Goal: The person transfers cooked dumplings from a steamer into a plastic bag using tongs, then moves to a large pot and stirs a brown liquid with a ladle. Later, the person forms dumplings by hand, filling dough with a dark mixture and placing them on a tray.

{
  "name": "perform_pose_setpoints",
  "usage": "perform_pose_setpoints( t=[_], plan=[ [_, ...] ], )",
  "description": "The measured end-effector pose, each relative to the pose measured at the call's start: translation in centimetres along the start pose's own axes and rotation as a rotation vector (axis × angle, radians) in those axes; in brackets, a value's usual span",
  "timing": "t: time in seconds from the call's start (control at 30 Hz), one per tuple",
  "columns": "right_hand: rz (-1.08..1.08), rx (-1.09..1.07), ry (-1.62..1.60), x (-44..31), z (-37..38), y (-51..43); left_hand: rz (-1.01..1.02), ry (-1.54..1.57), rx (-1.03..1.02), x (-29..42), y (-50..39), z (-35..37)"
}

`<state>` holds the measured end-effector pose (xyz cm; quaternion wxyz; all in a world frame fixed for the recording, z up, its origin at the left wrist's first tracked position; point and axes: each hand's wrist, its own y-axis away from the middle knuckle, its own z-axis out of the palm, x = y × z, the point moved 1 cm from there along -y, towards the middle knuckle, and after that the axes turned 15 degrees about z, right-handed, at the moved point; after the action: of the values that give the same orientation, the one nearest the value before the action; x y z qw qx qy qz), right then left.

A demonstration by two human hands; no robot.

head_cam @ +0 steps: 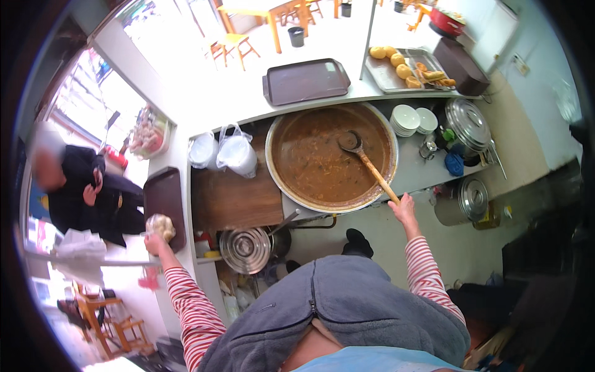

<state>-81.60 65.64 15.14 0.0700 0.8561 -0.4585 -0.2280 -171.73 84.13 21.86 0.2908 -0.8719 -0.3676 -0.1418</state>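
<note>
My right hand (403, 209) grips the end of a long wooden-handled ladle (372, 169). Its dark bowl rests in thick brown soup (316, 158), which fills a very large round metal pot (274, 179). Over on the left, my arm is stretched out and my left hand (155, 243) is closed at a clear plastic bag (161, 226) of pale, rounded food pieces. That bag is at the near end of a dark brown serving tray (163, 193) on the side counter.
Bagged white bowls (236, 153) stand left of the pot, stacked bowls (404, 118) right of it. Breads lie on a metal tray (388, 76) beyond; another brown tray (307, 83) is on the ledge. A person (88, 186) stands across the side counter. A lidded pot (245, 249) sits below.
</note>
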Motion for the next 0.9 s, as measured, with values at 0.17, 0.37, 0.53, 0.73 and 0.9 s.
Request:
perform_pose_setpoints(
  t=[0.17,0.37,0.53,0.73,0.9],
  plan=[
    [0.050,-0.437,-0.151,1.5,5.2,-11.3,0.124,0.983,-0.074,9.7,20.7,-6.1],
    [0.443,-1.491,-0.894,1.5,3.8,-12.2,-0.545,1.186,-0.403,22.7,49.5,-12.3],
    [0.309,-1.290,-0.755,-2.0,-3.1,-17.1,-0.732,1.144,-0.483,26.8,58.6,-18.2],
    [-0.473,-0.388,0.347,-13.4,-3.8,-22.8,-0.721,1.162,-0.394,26.5,59.8,-20.9],
    [-0.750,-0.165,0.559,-21.8,0.2,-21.0,-0.700,1.185,-0.241,25.7,60.2,-22.8]
  ],
)
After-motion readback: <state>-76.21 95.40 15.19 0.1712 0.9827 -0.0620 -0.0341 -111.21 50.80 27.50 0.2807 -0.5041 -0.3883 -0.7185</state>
